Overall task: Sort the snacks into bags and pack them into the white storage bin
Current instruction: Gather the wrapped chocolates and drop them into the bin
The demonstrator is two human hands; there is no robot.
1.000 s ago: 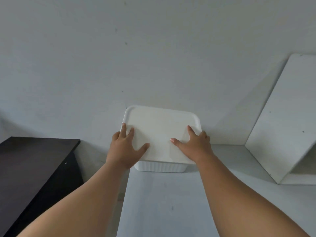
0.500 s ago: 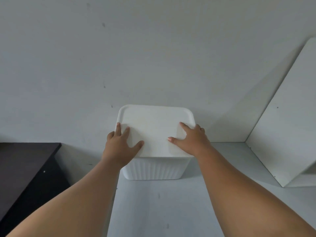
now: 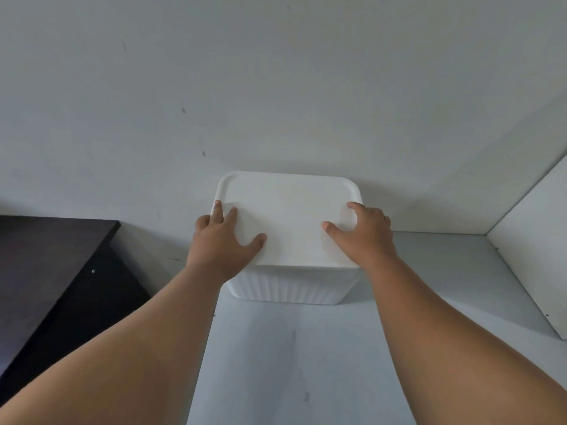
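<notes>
White plastic fills the middle of the view: the white storage bin (image 3: pixel 291 285), ribbed on its sides, stands at the far edge of the pale table (image 3: pixel 306 363), close to the table's far left corner, with its back against or just beside the wall (image 3: pixel 276 87). Its lid (image 3: pixel 288 216) is on, so I cannot see what is inside. No snacks or bags are in view.

My left hand (image 3: pixel 224 237) lies flat on the left part of the lid, fingers and thumb spread. My right hand (image 3: pixel 362 234) rests on the right part, thumb and forefinger out on top. Its other fingers bend over the right rim, and I cannot tell whether they hook under it.

The risks, as I judge them:
- Uneven pressure may leave one lid corner unseated and let it spring up.
- The bin's left side sits close to the table's left edge, so a sideways shove could tip it into the gap beside the dark cabinet (image 3: pixel 46 271).
- Fingers over the rim could get pinched as the lid snaps down.
</notes>
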